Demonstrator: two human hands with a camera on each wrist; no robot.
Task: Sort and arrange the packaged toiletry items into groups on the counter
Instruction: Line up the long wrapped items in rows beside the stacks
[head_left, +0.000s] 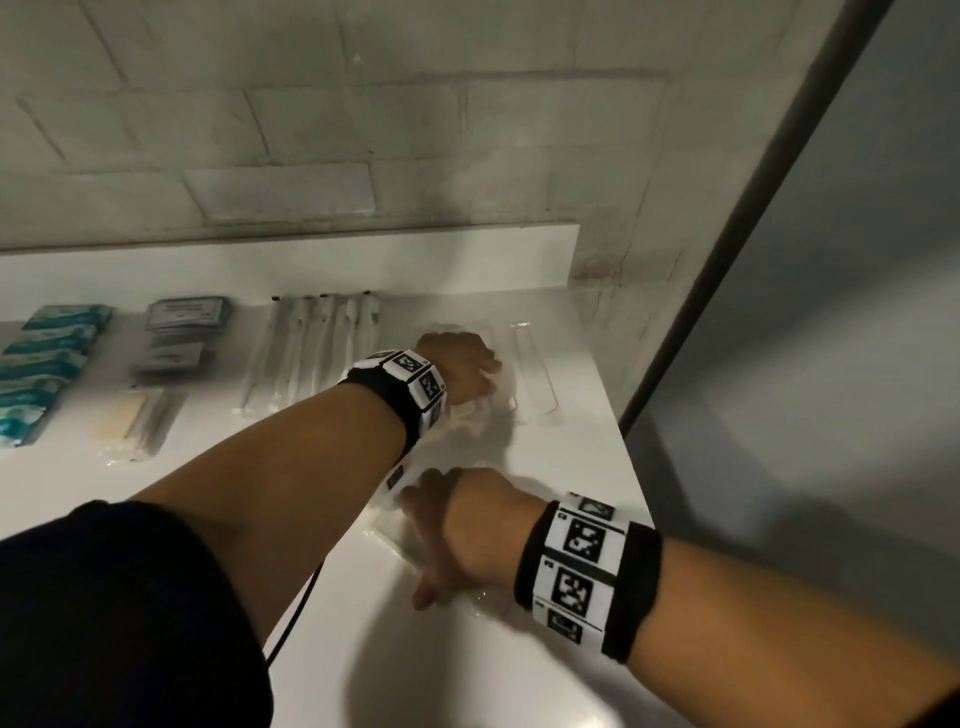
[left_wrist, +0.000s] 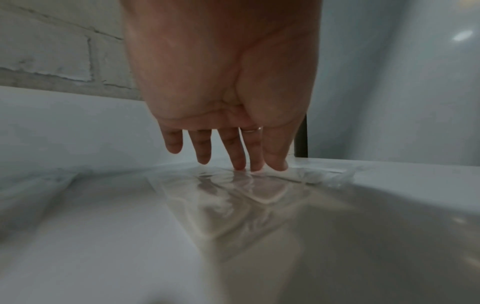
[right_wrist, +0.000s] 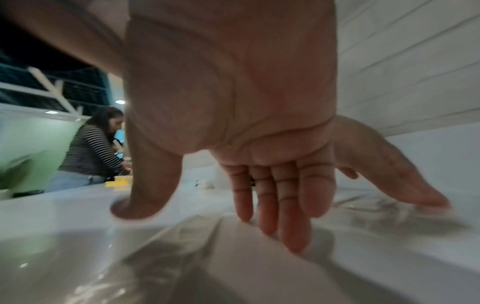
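Right wrist only: striped-shirted person (right_wrist: 91, 150) (beyond flat right hand (right_wrist: 233, 115)).

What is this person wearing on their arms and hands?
Each wrist carries a black band faced with white tiles printed with black square codes: the left wristband and the right wristband. A thin black cable hangs below the left arm, which has a dark sleeve. The left hand wears a thin ring.

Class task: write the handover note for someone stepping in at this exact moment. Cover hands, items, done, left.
Left hand: open, fingertips pressing a clear packet on the counter.
Right hand: open, fingers flat on another clear packet nearer the front.
Done: teal packets, grey boxes and wrapped toothbrushes lie grouped along the back.
Left: place the two clear packets into a group.
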